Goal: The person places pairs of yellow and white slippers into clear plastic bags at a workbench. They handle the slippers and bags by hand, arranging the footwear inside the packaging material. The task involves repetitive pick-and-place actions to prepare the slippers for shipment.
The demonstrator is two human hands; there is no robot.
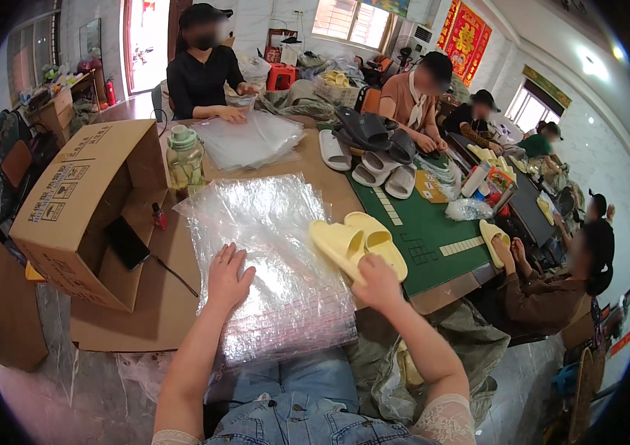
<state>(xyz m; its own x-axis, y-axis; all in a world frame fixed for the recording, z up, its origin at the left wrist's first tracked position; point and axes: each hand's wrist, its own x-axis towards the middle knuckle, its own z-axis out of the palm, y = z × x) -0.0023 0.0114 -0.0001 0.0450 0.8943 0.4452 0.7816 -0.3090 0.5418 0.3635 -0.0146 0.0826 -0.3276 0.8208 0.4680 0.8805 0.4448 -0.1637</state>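
Observation:
A stack of clear plastic bags lies on the table in front of me. My left hand rests flat on the top bag, fingers spread. At the stack's right edge my right hand grips a pair of pale yellow slippers, held together with soles facing outward. The slippers hover just above the bags and the table.
An open cardboard box lies on its side at left, with a phone and cable in it. A green-lidded jar, more bags, grey and white slippers and a green mat lie beyond. Several people sit around the table.

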